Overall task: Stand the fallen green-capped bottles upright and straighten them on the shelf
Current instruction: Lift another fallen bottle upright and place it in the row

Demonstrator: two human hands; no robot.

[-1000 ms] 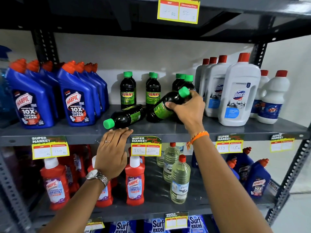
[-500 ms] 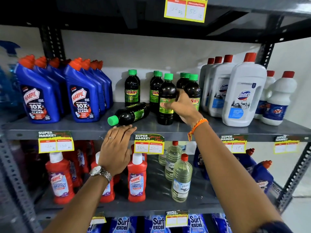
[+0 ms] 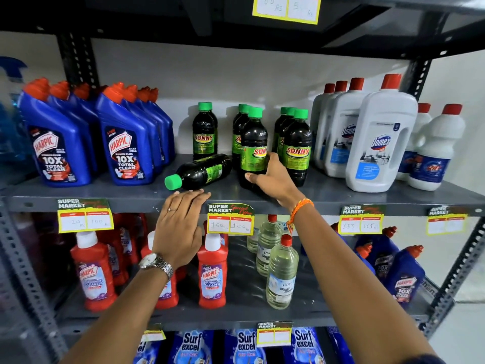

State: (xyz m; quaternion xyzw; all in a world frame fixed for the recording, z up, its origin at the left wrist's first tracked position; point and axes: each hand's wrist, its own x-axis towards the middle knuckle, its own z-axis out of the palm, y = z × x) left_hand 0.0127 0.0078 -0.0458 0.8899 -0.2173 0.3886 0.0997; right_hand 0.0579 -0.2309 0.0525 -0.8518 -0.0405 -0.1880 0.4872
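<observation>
Right hand point(image 3: 273, 177) gripping the low part of an upright bottle point(image 3: 253, 148) on the shelf point(image 3: 328, 195), fingers wrapping it, left hand point(image 3: 181, 224) resting at the shelf edge, fingers flat together, fallen bottle point(image 3: 202, 171) lying just above its fingertips.

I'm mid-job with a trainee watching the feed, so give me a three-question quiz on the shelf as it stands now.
1. True or false: every green-capped bottle stands upright.
2. Which hand touches an upright green-capped bottle? A left, B right.
3. Fill in: the fallen bottle's cap points toward the shelf's ____ edge.

Key
1. False: the fallen bottle lies on the shelf.
2. B: the right hand grips the upright bottle; the left hand rests at the edge.
3. Front.
</observation>
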